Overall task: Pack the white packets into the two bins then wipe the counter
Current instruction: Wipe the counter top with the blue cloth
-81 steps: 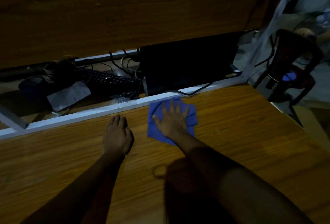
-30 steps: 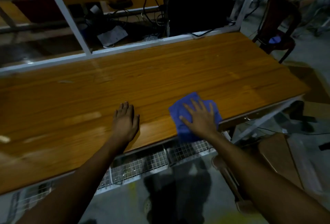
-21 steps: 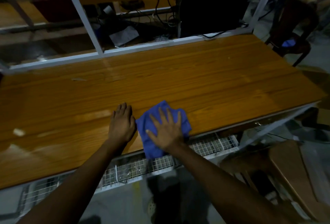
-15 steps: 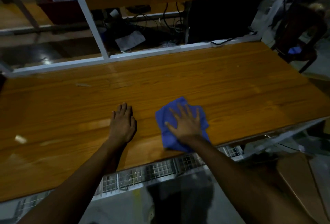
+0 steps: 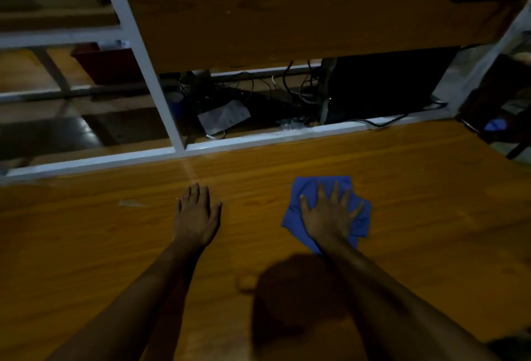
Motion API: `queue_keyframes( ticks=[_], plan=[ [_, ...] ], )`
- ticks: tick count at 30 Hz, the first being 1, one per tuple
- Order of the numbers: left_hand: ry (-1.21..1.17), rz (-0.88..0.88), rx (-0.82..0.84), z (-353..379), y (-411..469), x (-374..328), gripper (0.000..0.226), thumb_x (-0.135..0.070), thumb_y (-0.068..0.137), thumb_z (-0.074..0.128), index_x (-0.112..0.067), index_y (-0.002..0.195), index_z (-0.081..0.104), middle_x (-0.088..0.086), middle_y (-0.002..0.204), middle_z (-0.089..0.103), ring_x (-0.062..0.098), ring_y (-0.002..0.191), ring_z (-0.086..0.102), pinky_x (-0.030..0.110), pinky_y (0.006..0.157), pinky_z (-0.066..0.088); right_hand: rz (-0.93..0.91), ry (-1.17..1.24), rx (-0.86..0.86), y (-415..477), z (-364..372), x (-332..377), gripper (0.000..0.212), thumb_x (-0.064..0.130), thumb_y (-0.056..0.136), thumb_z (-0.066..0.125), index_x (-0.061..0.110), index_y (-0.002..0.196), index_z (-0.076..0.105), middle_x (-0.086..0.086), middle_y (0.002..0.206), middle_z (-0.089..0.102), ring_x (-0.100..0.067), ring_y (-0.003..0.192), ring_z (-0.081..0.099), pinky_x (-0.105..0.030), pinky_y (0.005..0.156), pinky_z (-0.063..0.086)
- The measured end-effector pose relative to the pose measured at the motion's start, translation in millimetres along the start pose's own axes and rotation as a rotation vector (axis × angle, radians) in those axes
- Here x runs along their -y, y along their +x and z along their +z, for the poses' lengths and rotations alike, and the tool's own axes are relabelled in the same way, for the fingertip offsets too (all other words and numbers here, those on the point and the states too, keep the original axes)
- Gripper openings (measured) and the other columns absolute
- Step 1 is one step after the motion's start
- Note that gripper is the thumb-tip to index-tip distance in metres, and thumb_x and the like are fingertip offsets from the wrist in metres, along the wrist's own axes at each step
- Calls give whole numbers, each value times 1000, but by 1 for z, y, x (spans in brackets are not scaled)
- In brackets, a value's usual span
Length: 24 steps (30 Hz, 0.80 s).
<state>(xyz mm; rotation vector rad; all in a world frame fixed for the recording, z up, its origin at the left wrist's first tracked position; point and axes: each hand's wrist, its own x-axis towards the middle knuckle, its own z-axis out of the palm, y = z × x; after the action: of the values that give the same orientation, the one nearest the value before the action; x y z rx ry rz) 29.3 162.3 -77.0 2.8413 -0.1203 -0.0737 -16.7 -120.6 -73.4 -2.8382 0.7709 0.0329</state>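
Observation:
A blue cloth [image 5: 307, 189] lies flat on the wooden counter [image 5: 416, 194], right of centre. My right hand [image 5: 329, 214] presses down on it with fingers spread, covering its middle. My left hand [image 5: 196, 214] rests palm-down on the bare wood to the left of the cloth, fingers together, holding nothing. No white packets or bins show in this view.
A white metal frame [image 5: 161, 93] runs along the counter's far edge with an upright post. Behind it sit tangled cables [image 5: 287, 87], a grey paper [image 5: 224, 116] and a dark monitor [image 5: 385, 87]. A wooden panel [image 5: 287, 15] hangs above. A dark chair [image 5: 500, 113] stands at the right.
My right hand has pushed the cloth from the counter's near edge toward the middle and right. The view has tilted up, so the near edge and wire shelf are out of sight.

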Motion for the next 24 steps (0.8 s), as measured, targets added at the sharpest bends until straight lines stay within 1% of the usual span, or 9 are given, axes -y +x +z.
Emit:
queue_keyframes(
  ticks=[2, 5, 6, 10, 11, 15, 19, 22, 24],
  plan=[
    [7, -55, -24, 0, 20, -3, 73, -62, 97, 14, -17, 154, 14, 9, 163, 5, 26, 151, 1, 47, 121, 4, 1, 1, 20, 23, -1, 20, 74, 71, 91, 19, 32, 154, 10, -8, 163, -1, -36, 148, -4, -68, 111, -5],
    [25, -92, -59, 3, 36, -7, 72, -63, 97, 13, -19, 154, 12, 8, 163, 3, 26, 150, 0, 47, 120, 3, -190, -45, 33, 53, 4, 45, 73, 70, 92, 19, 33, 154, 6, -7, 163, -2, -36, 148, -4, -68, 111, -8],
    [28, -100, -57, 4, 37, -7, 72, -63, 97, 13, -20, 154, 11, 7, 164, 2, 25, 151, -1, 46, 120, 1, -212, -47, 34, 60, 6, 54, 73, 70, 92, 19, 34, 154, 7, -7, 163, -2, -36, 148, -4, -68, 110, -9],
    [45, -123, -74, 5, 37, -7, 69, -60, 98, 12, -21, 155, 8, 5, 164, 1, 22, 151, -2, 43, 120, 0, -46, 32, 23, 80, 12, 102, 75, 69, 92, 22, 28, 154, 10, -12, 163, -1, -39, 148, -4, -69, 110, -8],
    [42, -120, -79, 4, 38, -8, 68, -59, 98, 13, -22, 155, 8, 5, 164, 2, 22, 151, -2, 42, 120, 0, -43, 41, 23, 84, 13, 115, 76, 68, 93, 23, 26, 154, 10, -13, 163, 0, -40, 147, -4, -69, 110, -7],
    [1, -115, -99, 0, 41, 5, 61, -50, 102, 21, -20, 155, 17, 3, 163, 9, 20, 151, 3, 40, 121, 5, -159, 37, 39, 92, 21, 157, 79, 67, 93, 22, 19, 155, 9, -15, 162, 0, -39, 147, -2, -68, 110, -12],
    [33, -256, -110, -15, 47, 46, 64, -53, 101, 20, -18, 155, 15, 5, 163, 9, 24, 150, 3, 48, 120, 3, -196, 20, 37, 85, 29, 176, 84, 68, 93, 23, 11, 154, 10, -20, 161, 4, -40, 147, 1, -68, 110, -7],
    [56, -328, -117, -26, 43, 68, 64, -53, 100, 21, -18, 153, 16, 7, 163, 10, 26, 150, 5, 53, 119, 6, -333, 5, 40, 67, 32, 189, 82, 68, 92, 23, 15, 154, 12, -21, 160, 5, -40, 147, 0, -69, 109, -11],
    [51, -338, -126, -28, 42, 76, 65, -56, 100, 20, -18, 153, 15, 7, 163, 11, 28, 150, 6, 54, 118, 6, -551, -4, 51, 49, 33, 198, 78, 69, 92, 22, 23, 154, 12, -17, 161, 3, -39, 147, -2, -68, 107, -16]
  ],
)
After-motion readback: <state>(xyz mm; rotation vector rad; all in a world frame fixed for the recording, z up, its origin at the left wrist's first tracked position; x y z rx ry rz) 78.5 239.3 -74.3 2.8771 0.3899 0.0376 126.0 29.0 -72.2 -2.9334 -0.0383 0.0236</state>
